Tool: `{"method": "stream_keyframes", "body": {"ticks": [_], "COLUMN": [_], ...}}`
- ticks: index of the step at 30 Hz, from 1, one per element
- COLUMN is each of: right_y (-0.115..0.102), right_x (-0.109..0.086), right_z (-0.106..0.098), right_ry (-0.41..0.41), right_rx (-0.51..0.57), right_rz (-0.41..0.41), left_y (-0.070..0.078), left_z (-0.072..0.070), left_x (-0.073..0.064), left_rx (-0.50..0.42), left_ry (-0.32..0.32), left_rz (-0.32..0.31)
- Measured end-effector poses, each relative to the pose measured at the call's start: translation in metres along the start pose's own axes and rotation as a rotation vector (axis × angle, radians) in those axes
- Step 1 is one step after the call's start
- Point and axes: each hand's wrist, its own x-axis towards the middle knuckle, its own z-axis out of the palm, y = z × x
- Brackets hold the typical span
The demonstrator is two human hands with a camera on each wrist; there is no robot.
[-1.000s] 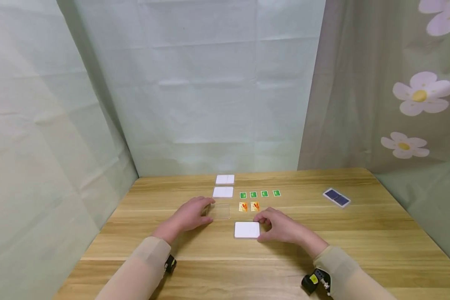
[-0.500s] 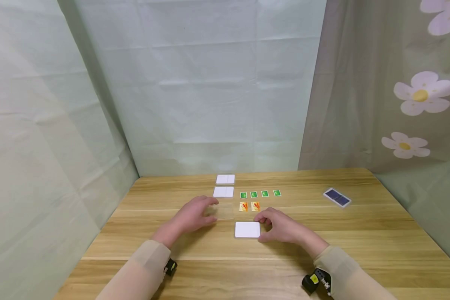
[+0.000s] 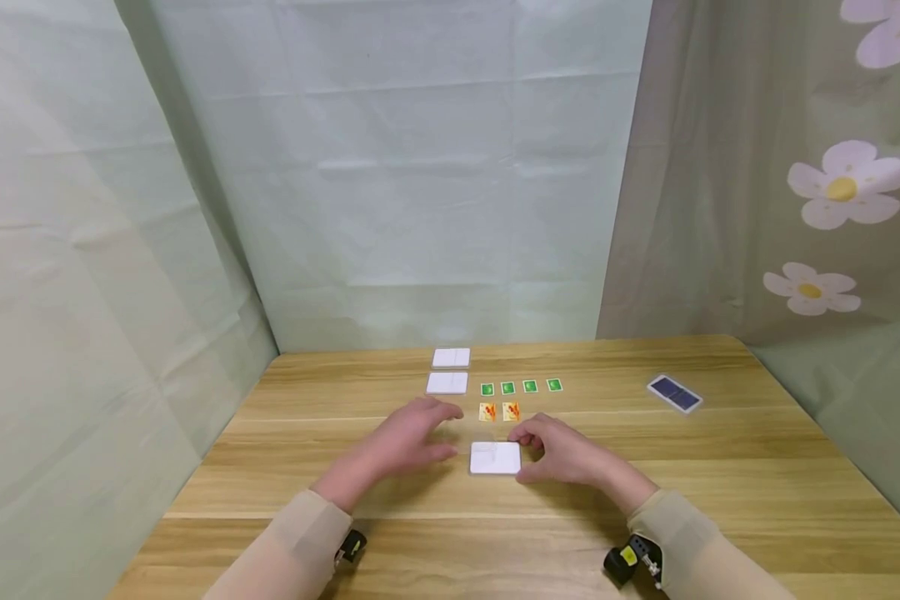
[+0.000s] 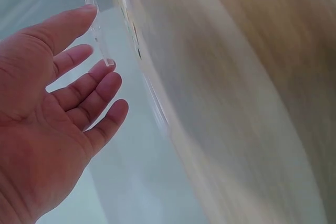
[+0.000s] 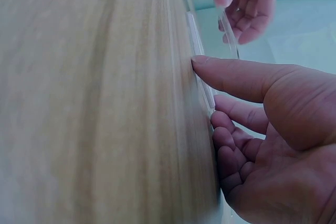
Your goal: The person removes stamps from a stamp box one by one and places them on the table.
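Note:
My left hand point(image 3: 407, 440) holds a thin clear plastic lid point(image 4: 99, 34) by its edges, thumb on one side and fingers on the other. The lid is raised off the table and reaches over a flat white-topped case point(image 3: 499, 460), so its outline is faint in the head view. At that case's right end, my right hand point(image 3: 561, 451) grips the edges between thumb and index finger, while the case lies flat on the wood. Its other fingers are curled in, as the right wrist view shows.
Two similar white-topped cases point(image 3: 447, 383) lie behind my left hand. Beside them are a row of several small green cards point(image 3: 507, 388) and two orange-yellow cards point(image 3: 511, 412). A dark blue card point(image 3: 674, 394) in a clear holder lies at the right. Curtains border the wooden table point(image 3: 420, 542).
My left hand has lifted the clear lid off the table and carried it right and slightly nearer, over the white-topped case. The right hand keeps its place.

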Motion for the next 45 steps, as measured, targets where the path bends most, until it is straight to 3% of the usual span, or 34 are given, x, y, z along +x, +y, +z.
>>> {"method": "stream_keyframes", "body": {"ticks": [16, 33, 45], "right_y": [-0.004, -0.003, -0.003], "right_x": [0.002, 0.000, 0.000], "right_z": [-0.002, -0.003, -0.003], "right_ry": [-0.005, -0.024, -0.026], "right_rx": [0.006, 0.006, 0.009], "right_rz": [-0.016, -0.033, -0.020], "left_y": [0.022, 0.027, 0.025], "left_z": [0.013, 0.022, 0.027], "left_x": [0.002, 0.009, 0.013], "left_rx": [0.049, 0.083, 0.097], "left_ry": [-0.036, -0.104, -0.110], "left_rz": [0.069, 0.020, 0.046]}}
